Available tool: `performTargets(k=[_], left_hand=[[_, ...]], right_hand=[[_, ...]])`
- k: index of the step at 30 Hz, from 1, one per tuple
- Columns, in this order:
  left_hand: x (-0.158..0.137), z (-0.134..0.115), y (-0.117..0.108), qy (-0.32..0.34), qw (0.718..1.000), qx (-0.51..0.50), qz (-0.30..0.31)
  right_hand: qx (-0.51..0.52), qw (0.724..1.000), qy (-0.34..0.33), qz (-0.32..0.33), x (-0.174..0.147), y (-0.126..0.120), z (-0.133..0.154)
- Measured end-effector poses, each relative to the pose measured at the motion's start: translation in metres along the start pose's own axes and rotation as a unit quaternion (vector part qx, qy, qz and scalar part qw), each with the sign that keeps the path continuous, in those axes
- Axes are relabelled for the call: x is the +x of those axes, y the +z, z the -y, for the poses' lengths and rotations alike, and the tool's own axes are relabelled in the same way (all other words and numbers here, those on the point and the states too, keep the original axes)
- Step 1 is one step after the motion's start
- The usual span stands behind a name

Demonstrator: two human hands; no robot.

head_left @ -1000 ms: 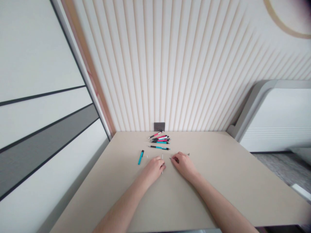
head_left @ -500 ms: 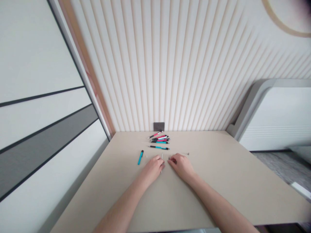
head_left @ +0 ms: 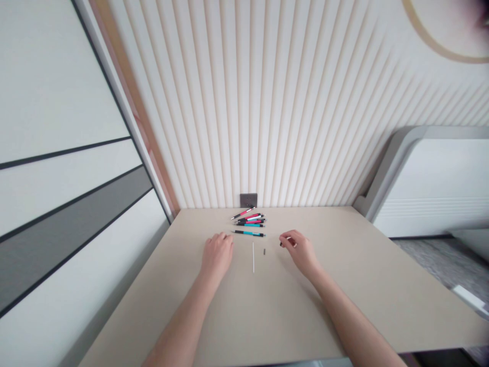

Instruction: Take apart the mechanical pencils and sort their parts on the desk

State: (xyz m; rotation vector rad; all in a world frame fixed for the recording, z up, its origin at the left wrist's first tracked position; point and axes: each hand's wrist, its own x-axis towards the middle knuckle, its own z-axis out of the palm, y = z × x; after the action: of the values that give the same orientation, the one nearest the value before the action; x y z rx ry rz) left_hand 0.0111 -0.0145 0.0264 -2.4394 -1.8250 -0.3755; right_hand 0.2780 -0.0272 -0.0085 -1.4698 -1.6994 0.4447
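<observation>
My left hand (head_left: 217,253) lies on the table with its fingers curled down, covering the spot where the blue pen barrel lay; what is under the fingers is hidden. Slightly raised, my right hand (head_left: 300,251) pinches a small black piece (head_left: 281,243) between thumb and fingers. Between the hands a thin white refill tube (head_left: 253,257) points away from me. Just right of it is a short dark grey part (head_left: 264,251). A blue and black mechanical pencil (head_left: 248,233) lies crosswise beyond them.
Several red, blue and black pencils (head_left: 250,219) are heaped near the back edge of the beige table (head_left: 244,316). Behind them, a dark socket (head_left: 248,200) is set in the ribbed wall. A white cabinet stands left, a pale headboard (head_left: 439,188) right.
My left hand has moved left from the white tube onto the place of the blue barrel. My right hand has moved right and lifted, with the black piece, leaving the grey part on the table.
</observation>
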Motion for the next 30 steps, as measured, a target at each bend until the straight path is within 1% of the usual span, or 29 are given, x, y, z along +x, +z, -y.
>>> performTargets(k=[3, 5, 10, 13, 16, 18, 21, 23, 25, 27, 30], left_hand=[[-0.001, 0.004, 0.003, 0.001, 1.000, 0.015, 0.015], [-0.002, 0.004, 0.006, 0.011, 0.999, 0.017, 0.024], [-0.002, 0.003, 0.008, 0.018, 0.999, 0.013, 0.039], [-0.002, 0.004, 0.007, 0.007, 0.999, 0.011, 0.043], [-0.001, 0.002, 0.004, 0.004, 0.999, 0.006, 0.036], [-0.001, -0.001, 0.003, 0.021, 0.999, -0.006, 0.025], [-0.003, -0.010, 0.005, 0.084, 0.995, -0.043, 0.015], [-0.005, -0.017, 0.008, 0.139, 0.987, -0.076, 0.022], [-0.008, -0.024, 0.011, 0.180, 0.978, -0.102, 0.033], [-0.010, -0.029, 0.014, 0.204, 0.970, -0.121, 0.044], [-0.012, -0.032, 0.018, 0.219, 0.965, -0.134, 0.053]], right_hand=[[0.006, 0.999, -0.040, 0.031, -0.003, 0.001, 0.000], [0.003, 0.997, -0.054, 0.062, -0.005, 0.003, -0.001], [-0.050, 0.989, -0.032, 0.138, -0.009, 0.005, -0.002], [-0.076, 0.983, -0.028, 0.163, -0.010, 0.003, 0.000], [-0.084, 0.981, -0.031, 0.171, -0.009, 0.001, 0.001], [-0.082, 0.981, -0.032, 0.172, -0.009, 0.000, 0.000], [-0.069, 0.984, -0.035, 0.163, -0.009, 0.001, -0.003], [-0.062, 0.986, -0.031, 0.151, -0.009, 0.001, -0.005], [-0.065, 0.989, -0.020, 0.133, -0.008, 0.001, -0.006], [-0.074, 0.990, -0.011, 0.116, -0.008, 0.000, -0.006], [-0.092, 0.991, -0.011, 0.099, -0.007, 0.002, -0.003]])
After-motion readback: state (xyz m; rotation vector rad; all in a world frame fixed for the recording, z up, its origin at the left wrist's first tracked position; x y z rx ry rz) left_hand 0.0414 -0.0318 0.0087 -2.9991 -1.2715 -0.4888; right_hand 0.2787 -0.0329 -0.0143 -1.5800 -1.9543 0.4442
